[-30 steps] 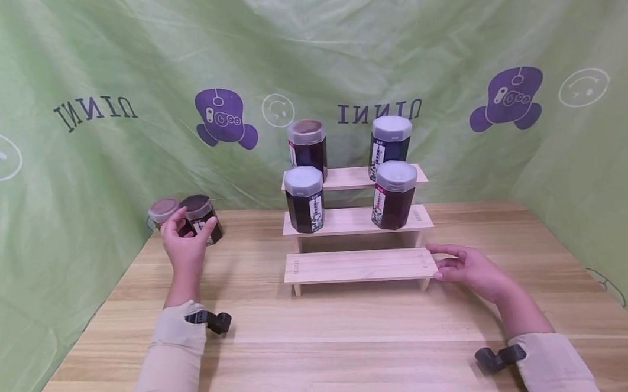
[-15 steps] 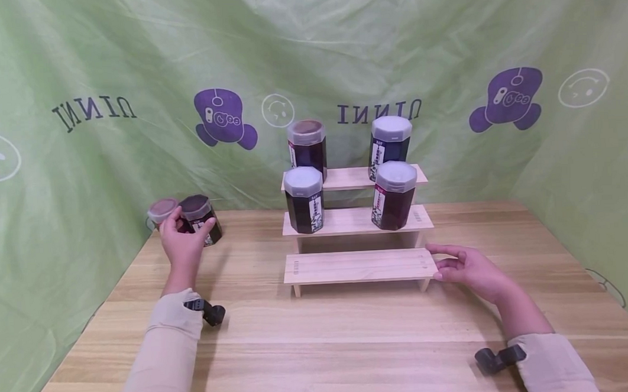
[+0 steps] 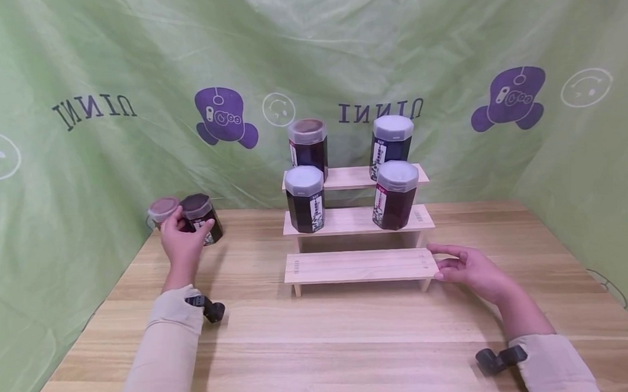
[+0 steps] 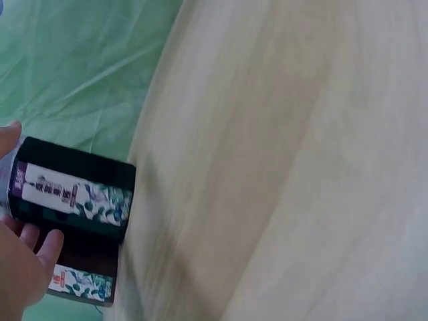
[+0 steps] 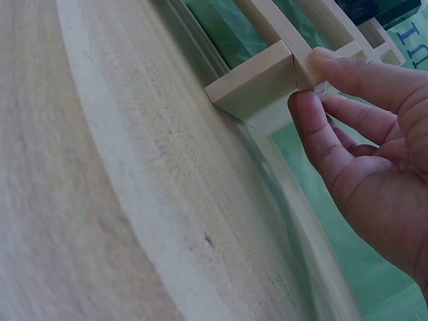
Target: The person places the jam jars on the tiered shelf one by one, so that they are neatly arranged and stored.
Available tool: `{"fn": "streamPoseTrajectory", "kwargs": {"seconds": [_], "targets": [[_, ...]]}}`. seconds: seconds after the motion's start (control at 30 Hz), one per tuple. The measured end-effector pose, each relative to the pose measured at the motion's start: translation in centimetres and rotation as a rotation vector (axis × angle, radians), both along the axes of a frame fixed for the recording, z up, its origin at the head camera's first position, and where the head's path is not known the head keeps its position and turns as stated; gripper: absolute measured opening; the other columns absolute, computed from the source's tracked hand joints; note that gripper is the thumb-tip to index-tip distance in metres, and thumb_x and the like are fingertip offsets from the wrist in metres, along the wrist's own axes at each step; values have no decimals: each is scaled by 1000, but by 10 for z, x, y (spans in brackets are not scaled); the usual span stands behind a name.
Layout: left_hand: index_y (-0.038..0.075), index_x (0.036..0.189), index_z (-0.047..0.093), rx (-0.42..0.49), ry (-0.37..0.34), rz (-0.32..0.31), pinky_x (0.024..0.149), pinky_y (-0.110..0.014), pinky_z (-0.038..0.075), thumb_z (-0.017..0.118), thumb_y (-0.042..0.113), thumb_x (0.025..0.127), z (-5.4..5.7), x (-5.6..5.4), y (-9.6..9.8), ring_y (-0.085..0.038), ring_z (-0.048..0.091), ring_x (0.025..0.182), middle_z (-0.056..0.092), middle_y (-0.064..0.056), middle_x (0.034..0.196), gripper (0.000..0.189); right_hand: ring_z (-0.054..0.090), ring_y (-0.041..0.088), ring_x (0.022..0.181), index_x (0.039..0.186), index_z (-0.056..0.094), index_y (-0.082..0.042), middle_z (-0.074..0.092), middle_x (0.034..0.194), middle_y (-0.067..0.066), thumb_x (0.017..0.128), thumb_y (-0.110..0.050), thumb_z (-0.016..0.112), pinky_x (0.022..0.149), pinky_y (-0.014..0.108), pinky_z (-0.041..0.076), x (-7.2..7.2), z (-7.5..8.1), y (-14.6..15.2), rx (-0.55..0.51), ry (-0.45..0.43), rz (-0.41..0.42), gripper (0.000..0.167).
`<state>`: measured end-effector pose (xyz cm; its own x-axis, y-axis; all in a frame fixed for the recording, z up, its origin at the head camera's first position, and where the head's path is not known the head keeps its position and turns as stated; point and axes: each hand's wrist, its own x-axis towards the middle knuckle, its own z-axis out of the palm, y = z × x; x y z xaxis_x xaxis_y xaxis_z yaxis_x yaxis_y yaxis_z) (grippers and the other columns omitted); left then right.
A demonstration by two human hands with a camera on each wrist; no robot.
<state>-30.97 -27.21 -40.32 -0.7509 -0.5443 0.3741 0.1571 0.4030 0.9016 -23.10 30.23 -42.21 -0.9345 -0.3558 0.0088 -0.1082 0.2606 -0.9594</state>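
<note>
At the table's back left, two dark eight-sided jars stand side by side. My left hand (image 3: 183, 244) is around the right, dark-lidded jar (image 4: 73, 190), thumb on one side and fingers in the gap by the pale-lidded jar (image 3: 163, 208). Contact by every finger cannot be made out. My right hand (image 3: 475, 273) pinches the right end of the lowest step of a wooden three-step display stand (image 3: 360, 266); the right wrist view has the thumb (image 5: 361, 73) on the board's edge and fingertips against its end.
Two jars stand on the top step, a brown-lidded one (image 3: 309, 146) and a white-lidded one (image 3: 391, 141). The middle step holds two more white-lidded jars, the left (image 3: 306, 199) and the right (image 3: 395, 194). Green cloth (image 3: 306, 42) hangs behind the wooden table (image 3: 322, 349).
My left hand has moved slightly forward and left, its fingers settling in between the two jars. The right hand keeps its hold on the stand, and the jars stay in place.
</note>
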Motion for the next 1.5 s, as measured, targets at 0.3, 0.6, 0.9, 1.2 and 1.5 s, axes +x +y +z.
{"fn": "streamPoseTrajectory", "kwargs": {"seconds": [0.3,0.6,0.9,1.2,1.5], "targets": [[-5,130,49,-15,30,-62,106,-43,42,81,5,76,-2,0,2,-36,52,120,53,-24,129,64,64,9,100,144,33,13,57,123,31,87,-2,70,85,23,54,2,2,1,4,3,10,69],[-5,124,43,-25,42,-89,104,-43,44,78,0,78,-3,-4,7,-34,54,121,55,-26,128,58,64,8,101,145,32,12,55,125,33,87,-2,69,85,23,54,2,3,0,3,-2,12,70],[-6,125,41,-79,39,-30,101,-43,46,80,-3,74,-7,-15,10,-38,55,117,51,-27,127,65,64,8,100,144,33,12,56,124,32,87,-1,70,84,22,54,3,3,0,2,10,8,69],[-1,132,43,-59,55,-99,97,-45,50,80,-7,73,-10,-18,12,-39,56,118,51,-23,131,70,64,8,100,144,32,13,58,122,32,87,-1,70,84,23,54,3,2,1,-1,13,12,69],[6,142,35,-67,-38,-183,102,-48,45,81,-2,75,-7,-19,6,-40,49,125,43,-22,141,82,64,9,102,144,34,12,54,127,33,86,-2,70,86,23,53,1,1,0,0,14,8,69]]}}
